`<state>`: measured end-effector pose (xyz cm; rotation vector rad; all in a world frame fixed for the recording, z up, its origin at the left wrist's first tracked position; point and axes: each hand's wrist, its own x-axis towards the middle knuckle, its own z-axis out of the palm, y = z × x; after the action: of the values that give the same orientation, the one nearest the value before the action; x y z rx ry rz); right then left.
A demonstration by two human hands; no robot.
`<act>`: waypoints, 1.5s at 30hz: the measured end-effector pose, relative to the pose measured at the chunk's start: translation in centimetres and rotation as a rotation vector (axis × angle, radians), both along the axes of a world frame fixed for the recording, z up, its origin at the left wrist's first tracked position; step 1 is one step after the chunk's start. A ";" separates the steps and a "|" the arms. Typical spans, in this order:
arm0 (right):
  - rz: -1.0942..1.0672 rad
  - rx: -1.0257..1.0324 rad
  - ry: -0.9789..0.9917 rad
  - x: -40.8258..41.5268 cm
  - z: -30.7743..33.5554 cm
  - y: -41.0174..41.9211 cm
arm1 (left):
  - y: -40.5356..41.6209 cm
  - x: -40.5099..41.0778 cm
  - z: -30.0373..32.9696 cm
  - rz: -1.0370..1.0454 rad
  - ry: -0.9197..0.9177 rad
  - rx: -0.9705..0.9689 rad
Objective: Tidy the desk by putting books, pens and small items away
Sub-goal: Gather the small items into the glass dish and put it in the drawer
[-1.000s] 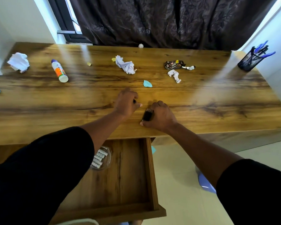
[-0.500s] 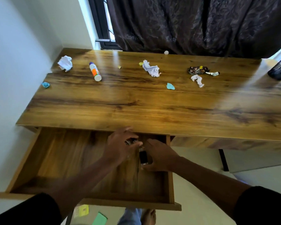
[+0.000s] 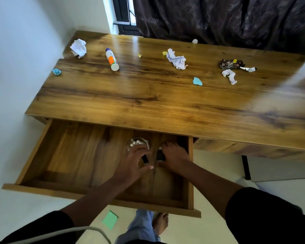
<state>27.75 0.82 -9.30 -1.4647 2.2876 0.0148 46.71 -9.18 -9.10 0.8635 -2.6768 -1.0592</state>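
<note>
Head view, littered wooden desk [image 3: 165, 106], open drawer [image 3: 88, 159], dark curtain [image 3: 227, 20], white wall [image 3: 16, 50]

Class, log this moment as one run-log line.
left hand: holds small black item | right hand: holds black item | both over open wooden drawer

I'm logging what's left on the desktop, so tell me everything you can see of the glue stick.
The glue stick is a white plastic-looking tube with an orange label band and a blue or purple cap at its far end. It lies on its side on the wooden desk, toward the far left, its flat white base pointing toward the person. Nothing touches it but the desk; a crumpled white paper lies apart to its left.
</note>
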 end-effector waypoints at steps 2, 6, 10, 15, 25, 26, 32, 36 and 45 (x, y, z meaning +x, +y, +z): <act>0.002 0.017 0.023 0.1 -0.2 -0.1 | 0.3 0.0 0.3 -0.006 0.013 0.033; 0.016 0.045 0.060 0.2 -0.5 -0.3 | 0.5 -0.1 0.4 -0.010 0.042 0.045; -0.040 -0.004 0.012 0.3 0.3 -0.5 | 0.8 -0.2 0.5 0.007 0.070 0.038; -0.223 -0.160 -0.493 0.7 1.7 -0.8 | 1.0 -0.8 0.7 -0.007 0.142 0.008; -0.403 -0.141 -0.473 2.2 2.4 0.3 | 2.4 -2.8 -0.5 -0.063 0.096 -0.084; -0.427 -0.146 -0.392 2.3 2.6 0.5 | 2.5 -2.8 -0.7 -0.067 0.073 -0.102; -0.388 -0.048 -0.026 1.9 3.0 0.5 | 2.8 -1.8 -0.8 -0.091 -0.050 -0.149; -0.316 0.051 0.035 2.2 2.6 0.0 | 1.9 -0.5 0.0 -0.130 -0.035 -0.244; -0.114 0.110 0.098 3.2 5.5 -1.4 | 0.9 1.7 0.1 -0.095 -0.072 -0.219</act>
<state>30.99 -0.55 -3.84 -1.3037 2.4038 0.1803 48.36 -8.30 -8.98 0.7531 -2.8508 -0.7452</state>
